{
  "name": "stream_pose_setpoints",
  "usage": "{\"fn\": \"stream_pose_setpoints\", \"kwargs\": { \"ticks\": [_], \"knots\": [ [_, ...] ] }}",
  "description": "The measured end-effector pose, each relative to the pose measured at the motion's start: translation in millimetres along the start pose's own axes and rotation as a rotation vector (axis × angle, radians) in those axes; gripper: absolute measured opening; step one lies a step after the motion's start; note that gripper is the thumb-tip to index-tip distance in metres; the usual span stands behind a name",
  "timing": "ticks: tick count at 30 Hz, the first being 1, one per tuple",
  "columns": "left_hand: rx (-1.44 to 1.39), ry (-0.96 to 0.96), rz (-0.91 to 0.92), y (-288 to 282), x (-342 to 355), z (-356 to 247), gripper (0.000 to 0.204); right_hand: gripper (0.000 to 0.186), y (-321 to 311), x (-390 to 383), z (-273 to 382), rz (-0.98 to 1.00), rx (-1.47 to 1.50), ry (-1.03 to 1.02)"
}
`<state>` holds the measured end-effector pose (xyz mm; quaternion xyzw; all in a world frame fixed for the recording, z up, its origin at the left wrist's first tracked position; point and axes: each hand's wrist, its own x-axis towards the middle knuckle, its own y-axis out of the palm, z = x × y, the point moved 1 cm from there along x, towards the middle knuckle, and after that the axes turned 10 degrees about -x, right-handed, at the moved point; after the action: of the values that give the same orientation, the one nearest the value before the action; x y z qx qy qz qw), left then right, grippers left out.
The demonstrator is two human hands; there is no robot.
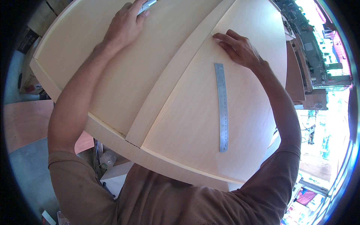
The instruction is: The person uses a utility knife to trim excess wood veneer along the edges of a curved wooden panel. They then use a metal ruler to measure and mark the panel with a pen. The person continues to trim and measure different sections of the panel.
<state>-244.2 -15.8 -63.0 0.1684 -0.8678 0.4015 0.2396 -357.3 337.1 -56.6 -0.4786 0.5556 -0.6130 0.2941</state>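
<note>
A large pale wooden panel lies in front of me, with raised rims and a raised wooden strip running across it. At the top, to the left of the strip, my left hand is closed around a slim pale-blue and silver tool; the picture's edge cuts it off, so its kind is unclear. My right hand has its bent fingers apart, the fingertips down by the strip's right edge, and nothing shows in them. Below that hand a steel ruler lies flat on the panel.
A reddish-brown board is at the left, beyond the panel. Under its near edge a clear plastic bottle stands among clutter. Brown wooden pieces and cluttered shelving are at the right.
</note>
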Motion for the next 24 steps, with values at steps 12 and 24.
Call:
{"fn": "stream_pose_setpoints", "kwargs": {
  "ticks": [12,24],
  "knots": [
    [0.051,-0.001,-0.012,11.5,3.9,28.4,0.028,0.024,-5.4,-5.4,2.1,-0.044,-0.087,0.259],
    [0.031,0.051,-0.047,17.1,5.7,33.4,0.030,0.032,8.2,29.2,20.7,-0.042,0.126,0.617]
  ]
}}
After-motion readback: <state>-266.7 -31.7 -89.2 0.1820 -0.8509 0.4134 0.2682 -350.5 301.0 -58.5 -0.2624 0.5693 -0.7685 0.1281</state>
